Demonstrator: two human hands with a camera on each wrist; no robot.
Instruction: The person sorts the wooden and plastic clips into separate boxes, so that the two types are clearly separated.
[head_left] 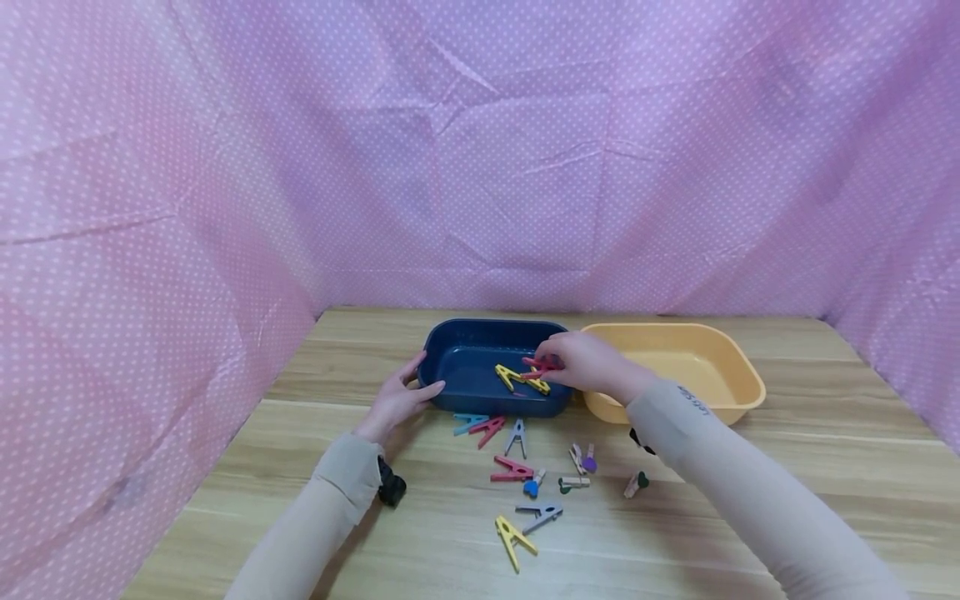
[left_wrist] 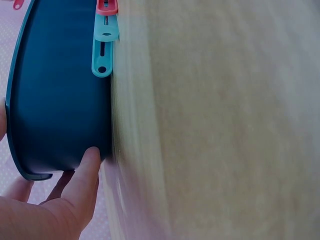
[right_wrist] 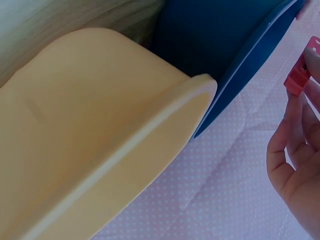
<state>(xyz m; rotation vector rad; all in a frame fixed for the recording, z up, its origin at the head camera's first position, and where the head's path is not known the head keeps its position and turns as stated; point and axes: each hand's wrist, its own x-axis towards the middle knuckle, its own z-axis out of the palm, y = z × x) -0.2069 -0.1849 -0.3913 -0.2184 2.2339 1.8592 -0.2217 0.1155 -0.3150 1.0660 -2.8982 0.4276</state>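
My left hand spans the left end of the dark blue basin, its straight thumb and fingers touching the wall and rim. In the left wrist view a fingertip rests on the basin's outer side. Over the basin's right part, my right hand pinches a red clothespin between thumb and fingers. The right wrist view shows this red clothespin above the rims. Beneath it inside the basin lie yellow clothespins, partly covered by the hand.
Right of the blue basin stands a yellow basin, close against it. In front lie several plastic clothespins, among them a red one, a grey one and a yellow one. Small wooden pegs lie nearby. Pink dotted cloth hangs behind.
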